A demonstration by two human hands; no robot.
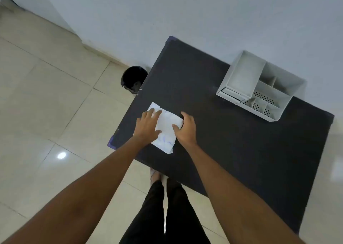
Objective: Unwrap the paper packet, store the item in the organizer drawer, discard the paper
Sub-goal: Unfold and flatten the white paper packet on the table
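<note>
A white paper packet (166, 127) with faint blue print lies flat near the left edge of the dark table (232, 151). My left hand (147, 127) rests flat on the packet's left side, fingers spread. My right hand (186, 127) grips the packet's right edge, thumb on top and fingers curled around it. The item inside is hidden by the paper. A white desk organizer (259, 86) stands at the table's far right by the wall, with a shallow drawer (232, 93) at its lower left that looks slightly pulled out.
A black bin (132, 80) stands on the tiled floor just past the table's far-left side. The wall runs behind the table. My legs and a foot show below the table's near edge.
</note>
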